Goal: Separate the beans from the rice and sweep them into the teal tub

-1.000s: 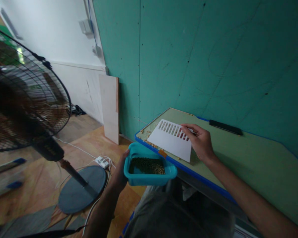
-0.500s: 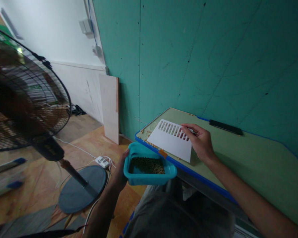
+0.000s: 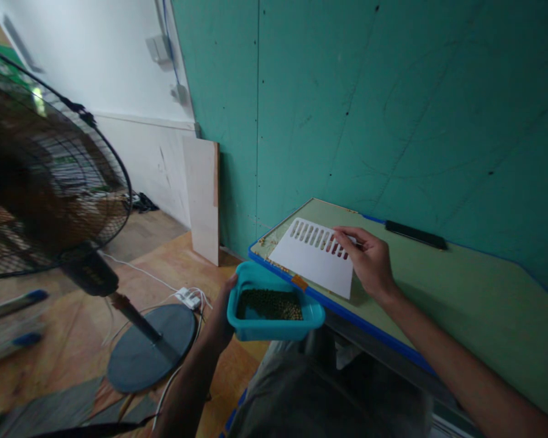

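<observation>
My left hand point(image 3: 222, 316) grips the left end of a turquoise plastic tub point(image 3: 274, 331), held just below the table's blue edge. Dark green beans point(image 3: 265, 301) and paler yellowish ones point(image 3: 291, 309) lie in the tub. Between the thumb and fingers of my right hand point(image 3: 366, 258) is a white plastic card with a row of slots point(image 3: 315, 261). The card slants over the table's left corner, its lower edge close to the rim. Small yellowish beans point(image 3: 278, 266) lie along that edge, partly hidden by the card.
The pale green tabletop point(image 3: 447, 292) meets a green wall point(image 3: 324, 103). A black bar-shaped object point(image 3: 415, 235) lies at the table's back edge. On the left stands a fan point(image 3: 91, 274), with a power strip point(image 3: 188, 297) and cables on the floor. A board point(image 3: 202, 201) leans on the wall.
The white card has shifted very slightly in my right hand's grip. The tub and both hands stay in nearly the same place.
</observation>
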Demonstrator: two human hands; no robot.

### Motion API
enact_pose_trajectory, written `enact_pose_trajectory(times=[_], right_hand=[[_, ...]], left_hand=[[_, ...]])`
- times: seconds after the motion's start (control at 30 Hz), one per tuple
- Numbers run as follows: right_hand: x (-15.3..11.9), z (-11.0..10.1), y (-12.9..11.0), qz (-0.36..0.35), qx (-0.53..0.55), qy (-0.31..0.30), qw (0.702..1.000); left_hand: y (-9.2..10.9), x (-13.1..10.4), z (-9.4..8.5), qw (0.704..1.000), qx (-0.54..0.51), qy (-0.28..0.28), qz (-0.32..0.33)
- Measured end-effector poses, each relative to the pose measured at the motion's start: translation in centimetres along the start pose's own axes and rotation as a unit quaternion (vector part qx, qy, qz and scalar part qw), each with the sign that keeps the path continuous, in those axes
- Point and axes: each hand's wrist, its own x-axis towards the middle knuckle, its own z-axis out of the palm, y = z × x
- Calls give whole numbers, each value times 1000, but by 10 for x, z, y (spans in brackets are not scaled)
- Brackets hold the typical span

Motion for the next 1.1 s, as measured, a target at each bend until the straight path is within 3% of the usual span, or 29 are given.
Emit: enact_pose_trajectory(times=[0.23,0.33,0.57,0.7,0.83,1.1], right_hand=[[1,11,-15,-37,-5,31,999],[-4,27,-24,-64,-12,35,997],[-18,73,-33,-136,-121,34,983],[-16,88,-30,-160,-158,35,974],[-16,87,-27,-176,-182,35,967],[-15,61,-24,-202,-237,44,949]], left_hand=[[0,0,3,1000,-2,-6,12],[0,-2,3,1000,-11,18,-1],[1,-3,3,1000,-15,-7,4],[-1,-1,-1,1000,-8,-12,-6],[-1,1,-4,1000,-4,1,9],[1,2,-3,1000,-20,1,-8]])
